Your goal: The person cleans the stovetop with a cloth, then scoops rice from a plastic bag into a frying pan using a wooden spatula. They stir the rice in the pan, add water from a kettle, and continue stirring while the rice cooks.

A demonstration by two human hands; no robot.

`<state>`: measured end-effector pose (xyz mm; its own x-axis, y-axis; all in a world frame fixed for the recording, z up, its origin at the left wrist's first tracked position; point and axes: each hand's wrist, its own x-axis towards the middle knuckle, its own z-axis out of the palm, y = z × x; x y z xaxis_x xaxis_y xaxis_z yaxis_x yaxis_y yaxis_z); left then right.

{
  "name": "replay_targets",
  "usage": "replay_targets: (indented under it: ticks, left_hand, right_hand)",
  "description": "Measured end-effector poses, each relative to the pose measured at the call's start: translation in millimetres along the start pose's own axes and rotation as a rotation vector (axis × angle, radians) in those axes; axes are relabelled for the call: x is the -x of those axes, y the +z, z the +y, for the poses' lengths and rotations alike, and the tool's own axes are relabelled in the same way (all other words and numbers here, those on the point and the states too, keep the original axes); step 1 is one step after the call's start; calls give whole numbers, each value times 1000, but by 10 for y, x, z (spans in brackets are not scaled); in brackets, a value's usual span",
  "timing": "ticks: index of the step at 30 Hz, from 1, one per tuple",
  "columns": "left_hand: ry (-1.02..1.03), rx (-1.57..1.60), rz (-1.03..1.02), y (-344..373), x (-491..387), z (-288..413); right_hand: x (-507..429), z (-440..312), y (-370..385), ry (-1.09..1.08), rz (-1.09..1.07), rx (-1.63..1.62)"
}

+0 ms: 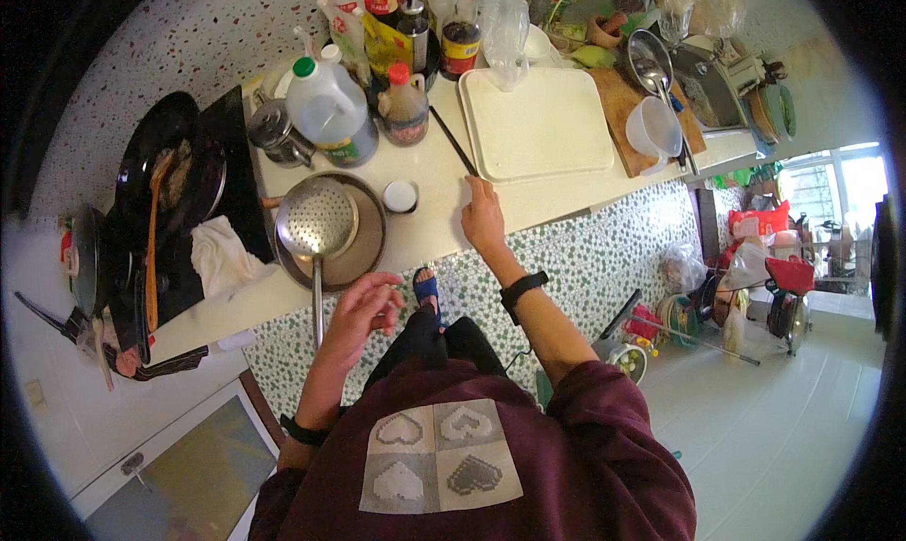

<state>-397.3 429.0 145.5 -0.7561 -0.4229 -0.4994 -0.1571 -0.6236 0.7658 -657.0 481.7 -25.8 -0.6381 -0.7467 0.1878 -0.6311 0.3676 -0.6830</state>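
Note:
The fingers of my right hand [483, 214] are closed on the near end of a pair of dark chopsticks or a similar thin stick [453, 141], which lies along the left side of a cream cutting board [538, 124]. My left hand [363, 313] is held in the air by the counter's front edge, fingers apart and slightly curled, holding nothing. Beside it is the handle of a perforated metal skimmer [317, 219], whose bowl rests over a metal pan [371, 247]. A small white-lidded jar [400, 196] stands between the pan and my right hand.
On the left, a wok [152, 127] with a wooden spatula [153, 251] sits near a white cloth [228, 258]. Behind are a green-capped jug [329, 109], a red-capped bottle [405, 109] and a sauce bottle [460, 38]. Rightward are a wooden board [614, 109], plastic measuring cup [652, 129], ladle [649, 59] and sink [697, 88].

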Motion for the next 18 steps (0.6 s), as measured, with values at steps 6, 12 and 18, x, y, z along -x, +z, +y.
replay_targets:
  ticks: [6,12,18]
  left_hand:
    - [-29,-228,-136,520,-1222,12]
    - [92,-315,79,625,-2888,14]
    - [21,-442,468,798,-3864,-105]
  right_hand:
    - [-198,9,-263,-17,-53,258]
    - [-214,381,-400,19,-277,333]
    - [-224,867,-1008,37,-689,361]
